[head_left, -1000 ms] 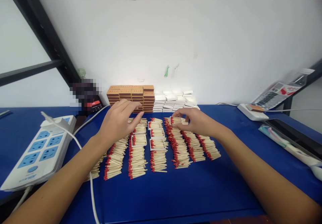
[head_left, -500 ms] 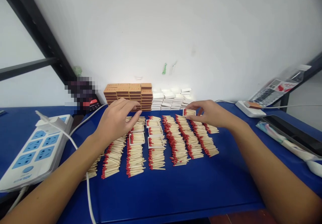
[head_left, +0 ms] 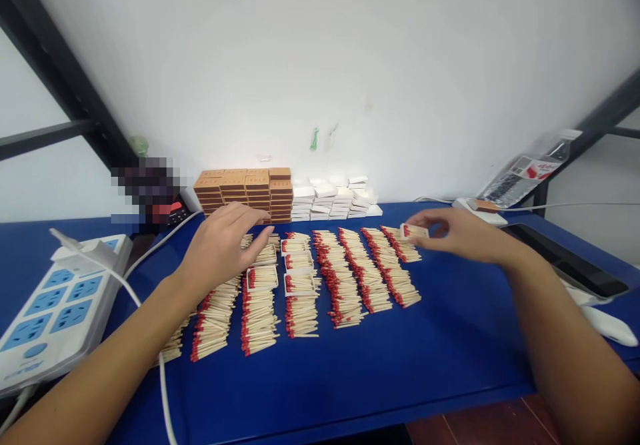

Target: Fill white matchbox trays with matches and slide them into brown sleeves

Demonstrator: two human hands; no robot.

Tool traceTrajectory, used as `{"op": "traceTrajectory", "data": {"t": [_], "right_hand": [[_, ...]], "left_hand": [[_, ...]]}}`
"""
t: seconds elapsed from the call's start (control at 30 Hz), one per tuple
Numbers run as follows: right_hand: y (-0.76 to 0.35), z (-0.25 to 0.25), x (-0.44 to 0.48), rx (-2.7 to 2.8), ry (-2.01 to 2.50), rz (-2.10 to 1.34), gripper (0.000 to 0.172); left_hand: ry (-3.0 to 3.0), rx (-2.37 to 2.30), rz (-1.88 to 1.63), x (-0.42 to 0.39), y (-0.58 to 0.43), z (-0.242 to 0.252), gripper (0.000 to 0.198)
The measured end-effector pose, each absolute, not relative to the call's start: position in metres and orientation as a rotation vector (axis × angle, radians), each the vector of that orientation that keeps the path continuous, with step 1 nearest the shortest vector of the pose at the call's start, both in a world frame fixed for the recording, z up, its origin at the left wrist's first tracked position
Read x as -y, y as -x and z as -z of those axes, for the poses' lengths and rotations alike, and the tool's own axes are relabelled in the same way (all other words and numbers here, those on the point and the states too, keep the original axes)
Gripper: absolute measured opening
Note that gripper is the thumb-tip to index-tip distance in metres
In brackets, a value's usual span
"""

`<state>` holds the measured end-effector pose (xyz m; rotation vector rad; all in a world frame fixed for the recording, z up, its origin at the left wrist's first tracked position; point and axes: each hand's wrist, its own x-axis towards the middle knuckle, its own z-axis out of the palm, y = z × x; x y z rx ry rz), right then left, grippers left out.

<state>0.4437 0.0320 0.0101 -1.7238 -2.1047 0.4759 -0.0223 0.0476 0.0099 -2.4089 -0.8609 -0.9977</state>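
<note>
Rows of red-tipped matches (head_left: 345, 275) lie on the blue table (head_left: 380, 371), with several white trays filled with matches (head_left: 300, 283) among the middle rows. My right hand (head_left: 463, 235) pinches one filled white tray (head_left: 414, 231) at the far right end of the rows. My left hand (head_left: 220, 245) rests with fingers together on the matches at the far left rows, its fingertips by another tray (head_left: 265, 255).
Brown matchbox sleeves (head_left: 245, 191) and white empty trays (head_left: 333, 199) are stacked against the wall. A white power strip (head_left: 55, 301) and cable lie at the left. A dark phone (head_left: 570, 261), a white strip and a plastic bottle (head_left: 533, 171) sit at the right.
My right hand has carried the filled tray from the middle rows out to the right end of the rows. My left hand has stayed in place.
</note>
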Motion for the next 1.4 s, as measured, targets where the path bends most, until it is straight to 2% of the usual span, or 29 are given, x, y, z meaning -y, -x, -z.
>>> {"op": "traceTrajectory", "data": {"t": [0.33, 0.97, 1.2, 1.4], "right_hand": [[-0.446, 0.023, 0.055, 2.173, 1.668, -0.452, 0.049], [-0.446, 0.026, 0.032, 2.267, 1.563, -0.410, 0.046], [-0.446, 0.026, 0.014, 2.141, 1.605, -0.167, 0.047], [-0.443, 0.037, 0.013, 2.089, 1.547, 0.056, 0.031]], "left_hand": [[2.415, 0.802, 1.007, -0.049, 0.023, -0.011, 0.013], [2.409, 0.852, 0.981, -0.047, 0.023, -0.012, 0.018], [2.410, 0.877, 0.979, -0.047, 0.025, -0.012, 0.018], [2.412, 0.886, 0.979, -0.047, 0.025, -0.011, 0.017]]}}
